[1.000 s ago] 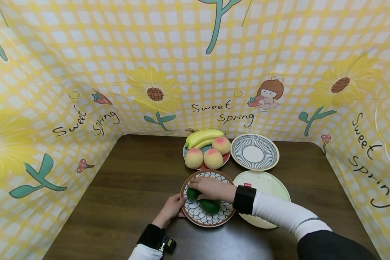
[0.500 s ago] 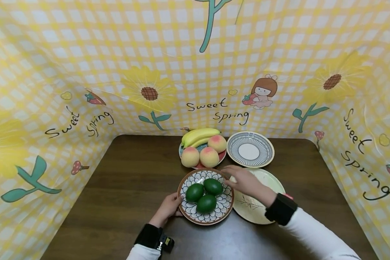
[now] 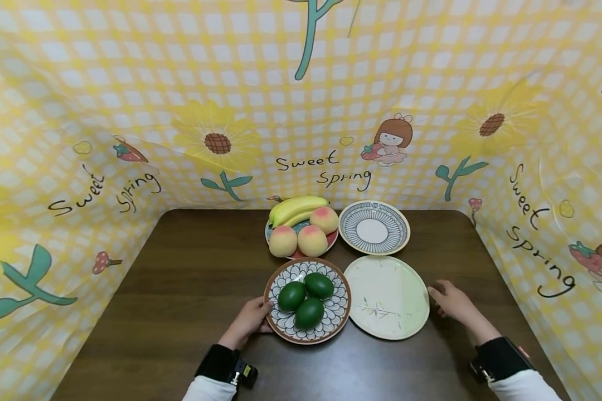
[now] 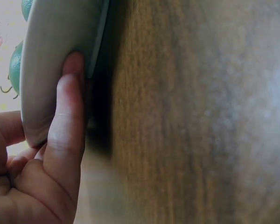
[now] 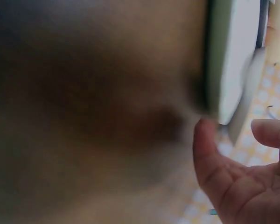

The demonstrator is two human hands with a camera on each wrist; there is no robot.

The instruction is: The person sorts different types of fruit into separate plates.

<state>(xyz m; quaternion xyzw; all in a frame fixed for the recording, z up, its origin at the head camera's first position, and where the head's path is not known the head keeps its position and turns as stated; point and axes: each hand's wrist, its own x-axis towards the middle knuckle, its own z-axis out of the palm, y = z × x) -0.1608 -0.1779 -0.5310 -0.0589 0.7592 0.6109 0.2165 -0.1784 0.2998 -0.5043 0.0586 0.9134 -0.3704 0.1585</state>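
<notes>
My left hand (image 3: 248,320) grips the left rim of a brown-rimmed plate (image 3: 338,322), thumb over the edge. In the left wrist view its fingers (image 4: 67,116) lie against the plate's pale underside (image 4: 60,42). Three dark green oval fruits (image 3: 309,313) are grouped on this plate. Just off the right rim of a pale green plate (image 3: 391,284) is my right hand (image 3: 454,302), holding nothing. The right wrist view has its thumb (image 5: 269,132) and fingers (image 5: 206,144) apart, near that plate's edge (image 5: 218,60).
Behind stands a plate (image 3: 271,249) with bananas (image 3: 298,210) and three peaches (image 3: 312,240). To its right is a blue-lined plate (image 3: 373,228). The dark wooden table (image 3: 195,267) meets a yellow checked cloth (image 3: 261,83) at the back and both sides.
My right hand has let go of the green fruits and moved right, past the pale green plate to its far side. The left hand keeps hold of the brown-rimmed plate. The head view shifted slightly.
</notes>
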